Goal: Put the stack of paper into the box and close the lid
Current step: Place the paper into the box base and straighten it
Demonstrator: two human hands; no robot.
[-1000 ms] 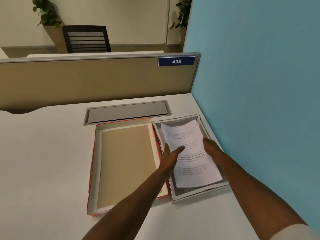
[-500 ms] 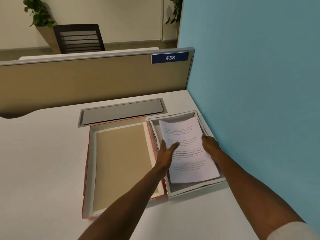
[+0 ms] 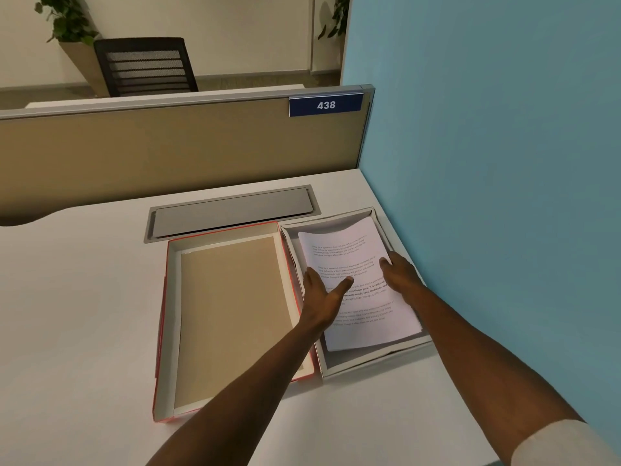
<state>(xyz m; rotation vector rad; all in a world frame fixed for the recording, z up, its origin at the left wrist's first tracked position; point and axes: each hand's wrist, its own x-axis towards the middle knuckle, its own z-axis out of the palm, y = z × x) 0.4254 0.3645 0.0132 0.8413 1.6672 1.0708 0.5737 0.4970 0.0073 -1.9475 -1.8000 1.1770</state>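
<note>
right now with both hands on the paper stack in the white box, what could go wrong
The paper stack bows at its far end and the left hand and right hand hold only its side edges, so loose sheets might fan out or slip. It lies askew in the white box, so a corner could catch a wall and crease.

white desk (image 3: 84, 297), tan partition (image 3: 168, 156), blue wall (image 3: 504, 163), black chair (image 3: 148, 67).

Both forearms are bare from the wrist to the frame's edge. On the right arm an off-white sleeve (image 3: 564, 445) shows at the lower corner, its plain hem crossing the arm near the elbow. The left hand (image 3: 324, 297) and right hand (image 3: 400, 277) are uncovered.
</note>
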